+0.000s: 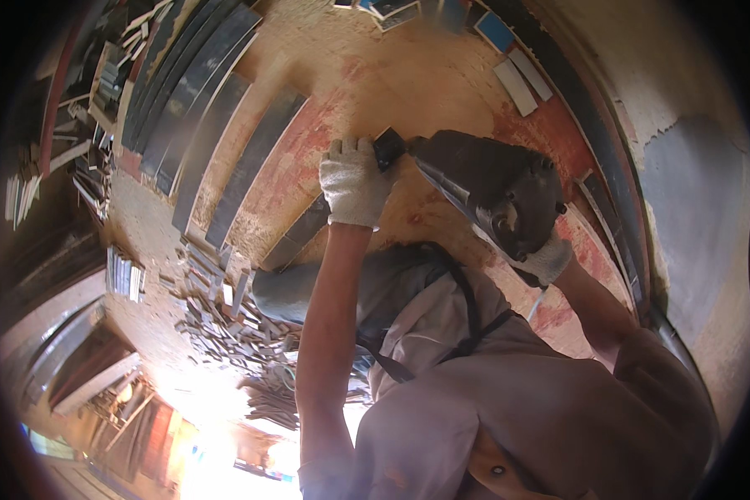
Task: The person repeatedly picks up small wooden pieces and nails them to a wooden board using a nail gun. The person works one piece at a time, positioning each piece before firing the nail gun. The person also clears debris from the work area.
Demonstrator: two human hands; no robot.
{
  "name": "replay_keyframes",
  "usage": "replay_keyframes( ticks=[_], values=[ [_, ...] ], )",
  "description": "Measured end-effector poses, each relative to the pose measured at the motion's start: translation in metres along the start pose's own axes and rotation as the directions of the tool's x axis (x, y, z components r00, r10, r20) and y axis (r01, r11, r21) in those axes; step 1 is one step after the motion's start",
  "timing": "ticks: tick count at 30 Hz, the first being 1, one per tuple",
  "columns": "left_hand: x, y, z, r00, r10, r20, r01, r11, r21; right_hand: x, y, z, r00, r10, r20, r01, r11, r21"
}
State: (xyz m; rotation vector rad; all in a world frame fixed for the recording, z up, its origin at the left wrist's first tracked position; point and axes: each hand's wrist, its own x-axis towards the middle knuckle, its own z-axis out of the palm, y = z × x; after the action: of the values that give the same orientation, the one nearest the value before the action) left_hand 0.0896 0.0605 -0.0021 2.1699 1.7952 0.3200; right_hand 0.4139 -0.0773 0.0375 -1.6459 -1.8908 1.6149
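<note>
My left hand, in a pale knit glove, grips a small dark-faced board piece with a light edge. To its right is a dark power tool, held at its rear by my gloved right hand. The tool's narrow front end lies close beside the board piece; whether they touch I cannot tell. Its underside and cutting part are hidden. Beneath both hands lies a reddish board surface covered with sawdust.
Long dark boards lie at the left. Many small wood offcuts are heaped beside my leg. Two pale strips and a blue piece lie at upper right, near a wall. Stacked pieces stand farther left.
</note>
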Motion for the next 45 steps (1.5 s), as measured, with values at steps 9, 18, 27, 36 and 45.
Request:
replay_keyframes(
  ticks=[9, 18, 27, 36, 45],
  values=[
    [-0.006, -0.004, 0.001, 1.000, -0.005, -0.017, 0.004, 0.995, -0.102, 0.039, -0.062, -0.018, 0.999, 0.020, -0.027, -0.018, 0.997, 0.069],
    [-0.035, -0.013, -0.010, 0.989, -0.115, -0.095, 0.101, 0.984, -0.144, 0.054, -0.058, -0.010, 0.956, -0.274, -0.106, 0.262, 0.958, -0.120],
    [-0.084, -0.075, -0.036, 0.970, -0.152, 0.189, 0.148, 0.988, 0.035, 0.031, -0.073, -0.033, 0.977, 0.208, 0.047, -0.199, 0.814, 0.546],
    [-0.079, -0.041, -0.139, 0.998, 0.023, 0.058, -0.025, 0.999, 0.028, -0.013, -0.052, -0.040, 0.890, 0.404, -0.209, -0.367, 0.909, 0.197],
    [-0.241, -0.139, -0.192, 0.561, -0.823, 0.093, 0.706, 0.534, 0.466, 0.004, -0.055, -0.057, 0.957, 0.280, -0.078, -0.290, 0.937, -0.194]
  ],
)
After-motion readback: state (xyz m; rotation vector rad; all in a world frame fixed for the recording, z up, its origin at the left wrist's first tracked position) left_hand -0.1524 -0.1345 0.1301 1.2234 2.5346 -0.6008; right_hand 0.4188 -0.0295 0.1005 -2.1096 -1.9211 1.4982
